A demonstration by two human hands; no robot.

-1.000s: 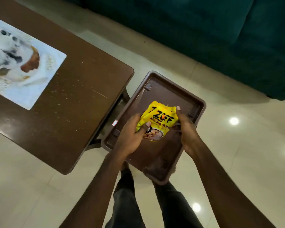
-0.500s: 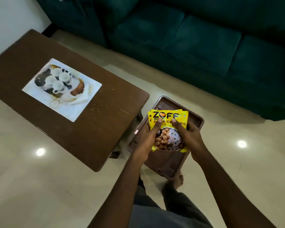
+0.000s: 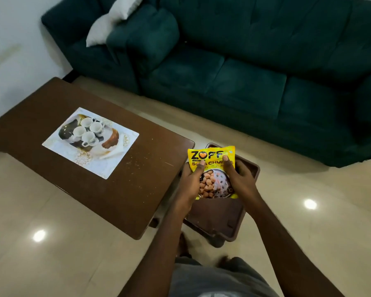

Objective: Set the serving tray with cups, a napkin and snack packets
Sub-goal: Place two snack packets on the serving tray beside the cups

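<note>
Both grips, left hand point(image 3: 192, 179) and right hand point(image 3: 240, 179), clasp the upright snack packet point(image 3: 212, 168); the serving tray point(image 3: 88, 142) lies at ten o'clock on the table point(image 3: 137, 189).

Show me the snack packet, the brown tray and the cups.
snack packet point(image 3: 210, 156), head view, yellow top by the logo.
brown tray point(image 3: 215, 219), head view, bare floor of it.
cups point(image 3: 87, 129), head view, middle of the white cluster.
</note>
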